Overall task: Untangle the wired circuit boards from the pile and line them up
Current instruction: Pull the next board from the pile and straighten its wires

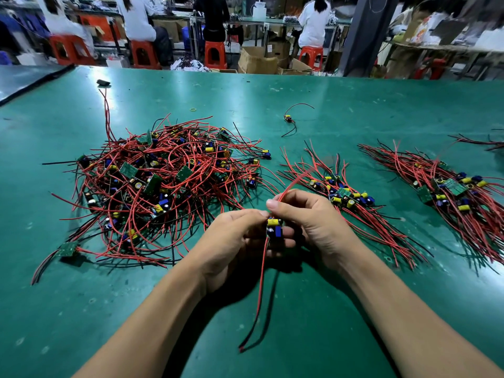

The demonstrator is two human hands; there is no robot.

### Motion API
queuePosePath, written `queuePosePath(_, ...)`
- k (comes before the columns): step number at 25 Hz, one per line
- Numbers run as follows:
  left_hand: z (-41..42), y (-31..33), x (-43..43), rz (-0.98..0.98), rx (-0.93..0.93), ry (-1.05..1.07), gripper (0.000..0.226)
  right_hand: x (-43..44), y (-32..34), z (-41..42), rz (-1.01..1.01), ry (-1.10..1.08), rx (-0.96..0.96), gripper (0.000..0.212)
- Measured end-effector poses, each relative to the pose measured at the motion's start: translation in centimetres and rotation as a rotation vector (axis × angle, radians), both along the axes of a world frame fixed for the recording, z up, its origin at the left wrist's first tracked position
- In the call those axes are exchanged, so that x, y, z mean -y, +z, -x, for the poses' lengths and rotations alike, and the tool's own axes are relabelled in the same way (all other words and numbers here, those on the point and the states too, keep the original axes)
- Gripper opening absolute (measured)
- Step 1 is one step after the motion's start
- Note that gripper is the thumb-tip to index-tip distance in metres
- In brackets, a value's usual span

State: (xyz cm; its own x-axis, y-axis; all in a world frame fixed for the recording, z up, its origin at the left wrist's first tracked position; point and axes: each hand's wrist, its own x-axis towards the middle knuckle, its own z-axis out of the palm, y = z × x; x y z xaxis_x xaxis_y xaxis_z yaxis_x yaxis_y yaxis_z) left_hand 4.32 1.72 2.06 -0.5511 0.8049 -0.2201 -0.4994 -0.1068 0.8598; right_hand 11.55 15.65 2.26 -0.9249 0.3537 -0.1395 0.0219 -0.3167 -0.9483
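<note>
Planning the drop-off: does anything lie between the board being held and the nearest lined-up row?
Nothing visible does: the nearest row lies just beyond the right hand, which pinches a red wire of the board.

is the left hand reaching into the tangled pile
No, the left hand holds a circuit board together with the right hand, apart from the pile.

Far beyond the green worktop [354,105]: red stools [215,54], seated workers in white [313,23], cardboard boxes [256,61], perhaps a dark pillar [365,31] far right.
</note>
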Motion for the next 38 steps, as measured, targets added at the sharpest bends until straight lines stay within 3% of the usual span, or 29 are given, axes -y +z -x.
queuePosePath(4,-0.2,-0.2,0.0,0.027,-0.050,-0.002,0.021,-0.2,-0.3,0.0,-0.072,-0.002,0.021,0.022)
queuePosePath(7,-0.5,0.0,-0.2,0.092,-0.172,0.032,0.006,-0.6,-0.2,0.0,0.005,0.056,0.061,0.023)
queuePosePath(10,-0.7,0.1,-0.5,0.152,-0.241,0.065,0.023,-0.9,-0.4,0.3,0.041,0.083,0.123,0.027)
queuePosePath(16,-1.0,0.5,-0.5,0.173,-0.236,-0.051,0.019,-1.5,-0.5,1.3,0.040,-0.020,0.131,0.029)
queuePosePath(23,-0.9,0.4,-0.5,0.175,-0.258,-0.061,0.022,-1.9,-0.5,2.4,0.186,-0.197,0.092,0.024)
queuePosePath(29,-0.7,0.3,-0.6,0.164,-0.251,-0.032,0.017,-2.1,0.1,2.9,0.497,-0.229,0.083,0.035)
queuePosePath(36,-0.6,0.4,-0.5,0.182,-0.236,-0.055,0.019,-3.6,0.3,2.4,0.508,-0.279,0.004,0.027)
queuePosePath(38,-0.4,0.3,-0.5,0.172,-0.204,-0.025,0.016,-3.6,0.0,2.4,0.432,-0.275,0.019,0.028)
